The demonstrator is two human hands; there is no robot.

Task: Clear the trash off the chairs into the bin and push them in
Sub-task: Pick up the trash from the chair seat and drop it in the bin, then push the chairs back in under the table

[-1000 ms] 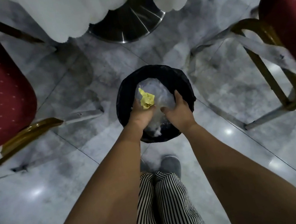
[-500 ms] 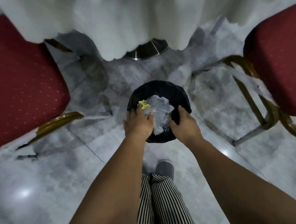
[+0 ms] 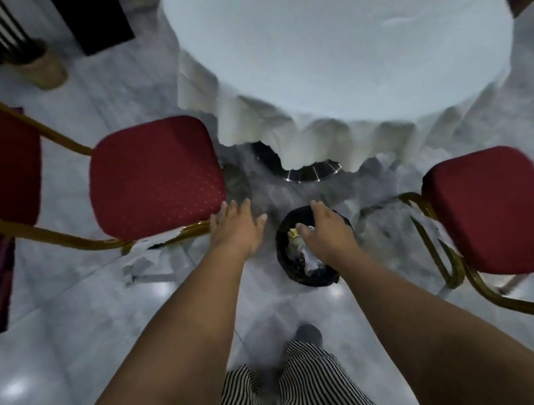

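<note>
Head view: both hands, left (image 3: 236, 229) and right (image 3: 327, 233), hang open over the bin (image 3: 318, 276); the left chair (image 3: 154, 177) looks light, best pushed by its stiff seat edge.

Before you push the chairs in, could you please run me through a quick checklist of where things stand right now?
1. Left chair seat free of trash: ok, only red cushion shows.
2. Right chair seat free of trash: ok.
3. Trash in the bin: ok, yellow and clear scraps lie inside.
4. Hands free: ok, left hand and right hand are open and hold nothing.
5. Chairs pushed in: not ok, both stand clear of the table.
6. Floor under the tablecloth clear: cannot tell, the cloth hides it.
</note>
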